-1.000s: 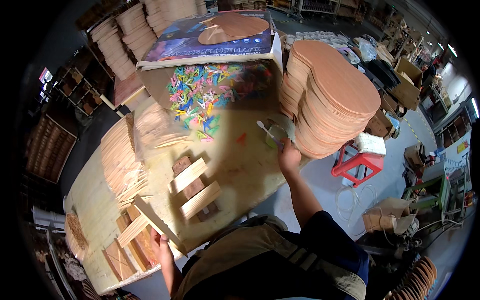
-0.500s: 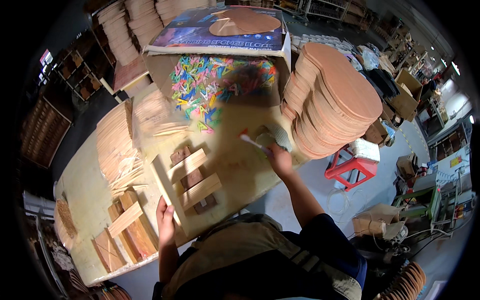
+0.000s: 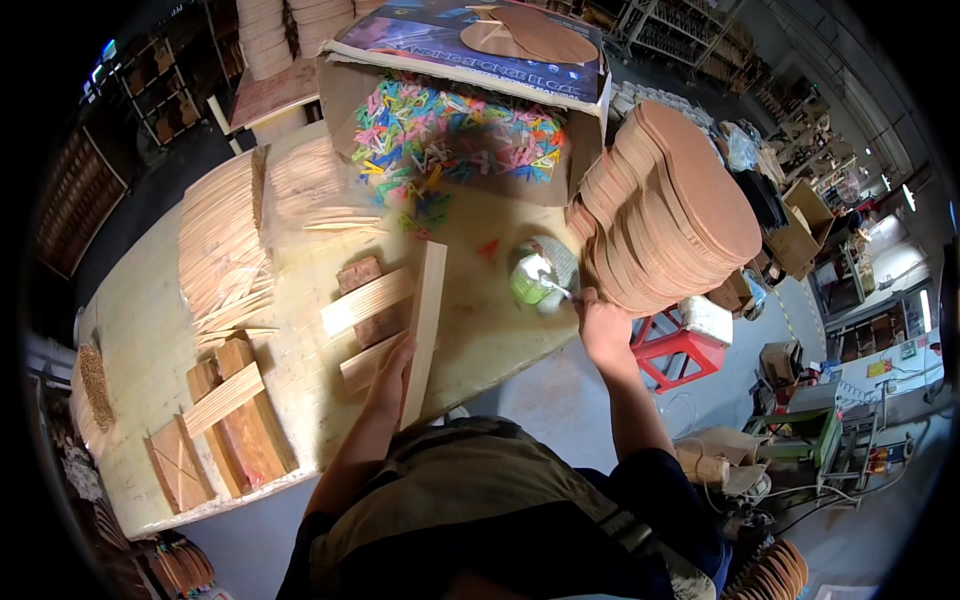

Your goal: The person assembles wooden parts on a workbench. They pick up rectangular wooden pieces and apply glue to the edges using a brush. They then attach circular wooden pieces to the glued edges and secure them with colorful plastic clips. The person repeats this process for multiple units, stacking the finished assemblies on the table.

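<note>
My left hand (image 3: 390,378) is closed round a long pale wooden strip (image 3: 426,325), held up on edge at the table's near side. Beside it, short pale wood pieces (image 3: 368,302) lie across a brown wooden block (image 3: 381,326). At the table's right edge my right hand (image 3: 606,328) grips a small brush (image 3: 567,293), its handle mostly hidden by the fingers. The brush's head is in or at the mouth of a small greenish container (image 3: 532,280) with white stuff in it. A grey-green cloth (image 3: 561,262) lies against that container.
Stacked guitar-shaped brown boards (image 3: 665,215) rise at the right. An open cardboard box (image 3: 590,130) of colourful clothes pegs (image 3: 440,135) stands at the back. Bundled thin wood strips (image 3: 222,235) lie left, with wooden blocks (image 3: 250,440) nearer. A red stool (image 3: 680,352) stands beyond the table edge.
My right hand has moved right and nearer, bringing the brush to the container. The left hand has carried the strip rightward, across the short pieces. The whole view has also shifted.
</note>
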Available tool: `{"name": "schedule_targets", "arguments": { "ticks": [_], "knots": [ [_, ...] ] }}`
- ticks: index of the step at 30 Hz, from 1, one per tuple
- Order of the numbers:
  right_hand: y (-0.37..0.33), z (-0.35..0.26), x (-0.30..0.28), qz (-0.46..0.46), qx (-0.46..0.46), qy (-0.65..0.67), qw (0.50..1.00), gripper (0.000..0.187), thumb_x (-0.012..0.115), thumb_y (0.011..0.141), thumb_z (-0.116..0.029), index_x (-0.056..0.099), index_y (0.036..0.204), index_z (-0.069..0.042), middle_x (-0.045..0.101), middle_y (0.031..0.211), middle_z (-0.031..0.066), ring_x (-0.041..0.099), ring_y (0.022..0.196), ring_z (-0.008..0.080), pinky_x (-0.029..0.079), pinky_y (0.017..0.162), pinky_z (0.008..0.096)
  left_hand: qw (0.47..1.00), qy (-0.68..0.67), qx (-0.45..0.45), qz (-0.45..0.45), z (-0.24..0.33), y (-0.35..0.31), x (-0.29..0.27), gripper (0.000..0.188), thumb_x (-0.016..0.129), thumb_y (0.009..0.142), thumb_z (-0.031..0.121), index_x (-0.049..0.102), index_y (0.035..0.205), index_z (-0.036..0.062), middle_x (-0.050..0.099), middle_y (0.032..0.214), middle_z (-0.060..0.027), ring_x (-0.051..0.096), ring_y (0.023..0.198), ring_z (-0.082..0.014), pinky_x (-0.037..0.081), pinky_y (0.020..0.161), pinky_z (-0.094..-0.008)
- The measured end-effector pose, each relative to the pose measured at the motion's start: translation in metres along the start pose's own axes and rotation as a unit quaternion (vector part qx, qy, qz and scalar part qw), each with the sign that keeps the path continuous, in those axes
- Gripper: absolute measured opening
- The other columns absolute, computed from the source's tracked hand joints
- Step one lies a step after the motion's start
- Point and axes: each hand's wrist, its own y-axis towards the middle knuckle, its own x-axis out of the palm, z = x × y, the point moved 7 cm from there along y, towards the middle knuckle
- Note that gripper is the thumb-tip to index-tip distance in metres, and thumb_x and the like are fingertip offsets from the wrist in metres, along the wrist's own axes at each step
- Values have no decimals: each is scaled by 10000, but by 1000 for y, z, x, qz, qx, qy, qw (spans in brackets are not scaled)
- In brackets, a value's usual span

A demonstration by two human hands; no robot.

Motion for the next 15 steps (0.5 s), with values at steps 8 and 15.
{"name": "schedule_targets", "arguments": {
  "ticks": [8,15],
  "knots": [
    [14,-8,2,-37,4,-82,996,232,440,911,-130,584,1057,-21,697,867,140,696,775,290,563,632,382,999,33,-11,-26,-5,-3,-10,412,491,965,325,547,1254,37,612,1018,-4,550,891,-87,437,758,-239],
    [41,-40,16,-39,9,-59,997,289,413,943,-159,648,984,4,699,858,159,694,768,320,564,644,401,995,-27,-75,-58,-25,14,-13,410,479,968,405,583,1183,71,626,946,1,572,825,-89,455,705,-233]
  ]
}}
